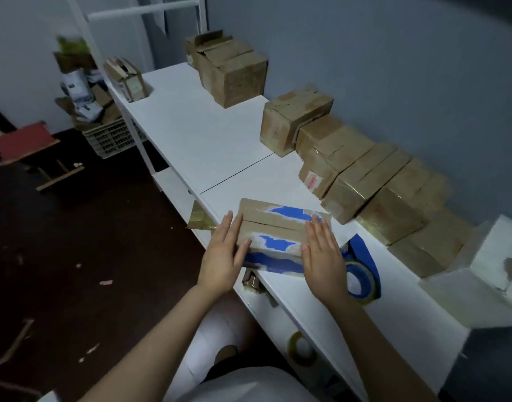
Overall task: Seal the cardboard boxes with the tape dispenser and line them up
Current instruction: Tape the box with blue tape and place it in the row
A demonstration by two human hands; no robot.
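White tabletop (190, 134), long and narrow, runs along a blue-grey wall (394, 68), with a thin seam across it where two panels meet. Near its front edge lies a flat brown cardboard box with torn blue patches (278, 224), flaps down, the slit between them unsealed. The left hand (222, 256) lies flat against the box's left end and the right hand (321, 262) presses flat on its right end; both have straight fingers and grip nothing.

Just to the right of the box, partly hidden behind the right hand, lies the blue tape dispenser with its roll (362, 274). Behind it a row of taped brown cardboard boxes (365, 181) stands against the wall, touching one another. A large brown carton with loose flaps (231, 71) sits apart at the far end, and a small open brown box (127, 79) sits at the far left edge. A white foam block (495, 271) stands at the right. A crumpled strip of glossy tape (199, 219) hangs off the front edge, and a clear tape roll (301, 348) sits below the tabletop. On the dark floor (89, 242) stand a white slatted plastic crate (112, 137) and a red-topped low stand (22, 140).
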